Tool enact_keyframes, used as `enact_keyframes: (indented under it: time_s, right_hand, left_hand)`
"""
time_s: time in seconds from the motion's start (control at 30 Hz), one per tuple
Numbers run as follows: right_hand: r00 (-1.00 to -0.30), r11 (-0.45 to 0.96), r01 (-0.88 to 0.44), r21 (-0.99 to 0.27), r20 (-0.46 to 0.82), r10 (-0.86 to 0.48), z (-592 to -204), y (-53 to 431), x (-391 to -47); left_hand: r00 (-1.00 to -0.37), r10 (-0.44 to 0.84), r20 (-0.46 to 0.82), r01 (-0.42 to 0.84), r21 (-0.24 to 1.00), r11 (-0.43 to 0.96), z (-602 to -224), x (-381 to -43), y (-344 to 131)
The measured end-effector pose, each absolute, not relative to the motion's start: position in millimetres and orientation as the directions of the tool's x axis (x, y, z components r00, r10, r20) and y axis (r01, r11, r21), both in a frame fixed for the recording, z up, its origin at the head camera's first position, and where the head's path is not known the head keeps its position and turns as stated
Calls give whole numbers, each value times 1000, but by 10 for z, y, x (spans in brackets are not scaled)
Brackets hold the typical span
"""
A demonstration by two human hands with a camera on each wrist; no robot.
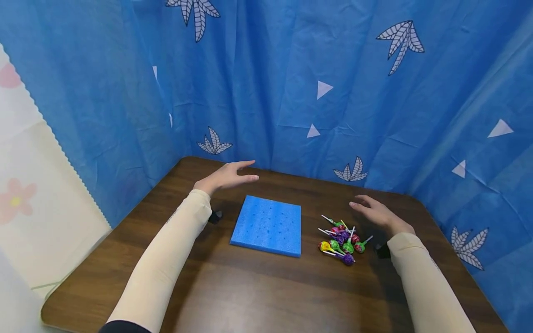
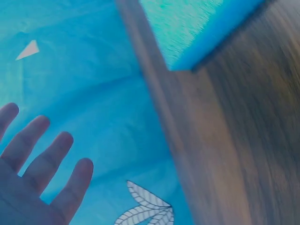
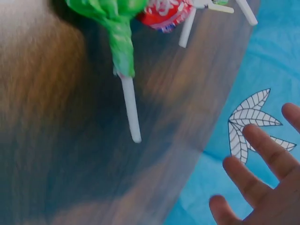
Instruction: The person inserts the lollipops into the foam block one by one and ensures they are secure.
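In the head view a square blue foam board (image 1: 268,224) with several small holes in its top lies on the table. To its right is a loose pile of wrapped lollipops (image 1: 342,237) in green, purple, red and yellow. My left hand (image 1: 228,176) hovers past the board's back left corner, fingers extended and holding nothing. Behind the pile, to its right, my right hand (image 1: 383,215) is raised with relaxed fingers, also holding nothing. The right wrist view shows a green lollipop (image 3: 121,47) close up, its white stick toward the hand.
The brown wooden table (image 1: 266,291) has rounded corners. A blue curtain (image 1: 270,83) with leaf and triangle prints hangs along its back and right sides. A pale flowered cloth (image 1: 37,185) hangs at the far left.
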State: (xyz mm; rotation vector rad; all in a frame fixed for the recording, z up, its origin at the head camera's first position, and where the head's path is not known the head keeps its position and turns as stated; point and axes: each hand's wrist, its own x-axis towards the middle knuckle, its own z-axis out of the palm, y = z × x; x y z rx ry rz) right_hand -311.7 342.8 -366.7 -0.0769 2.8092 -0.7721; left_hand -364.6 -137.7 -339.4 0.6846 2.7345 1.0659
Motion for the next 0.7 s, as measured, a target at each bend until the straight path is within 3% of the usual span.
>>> enact_keyframes:
  time_s: [0.33,0.7]
  right_hand:
    - [-959,773,-55,-632,-183,-218,-3861,3316,-3103]
    - [-932,748,-13,-664,-263,-250,-3956,3257,-3137]
  left_hand:
    - [-868,486,98,386,748,539,-3571,-3374,-1483]
    - [-853,521,19,344,771,536,-3819,-3244,-1523]
